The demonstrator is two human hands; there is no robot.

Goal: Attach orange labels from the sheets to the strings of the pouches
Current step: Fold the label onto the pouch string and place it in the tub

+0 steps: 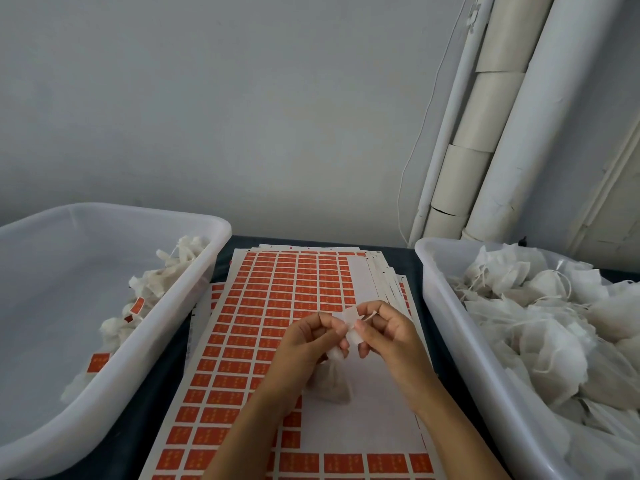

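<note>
**Ana:** Head view, both hands meet just below centre. What are they on?

**Ben:** The left hand (311, 336) is curled, its fingertips pinching a small pale label (349, 318), seen from its white back. The right hand (388, 329) is curled too, pinching the thin string (370, 317) at the label's edge. The pouch (330, 384) hangs below them, over the bare patch of the top sheet (277, 289).

**Ana:** So which step?

**Ben:** I'd judge the label is being folded round the string. Whether it is stuck yet, I cannot tell.

**Ana:** And next?

**Ben:** Probably press both halves flat with the string trapped between, then drop the pouch in the left tub (114, 344) at nine o'clock, where tagged ones lie. Care is needed that the string sits in the fold, not beside it.

**Ana:** Supplies?

**Ben:** The right tub (450, 323) at three o'clock is heaped with untagged pouches; sheets cover the worktop (145, 424) between.
</note>
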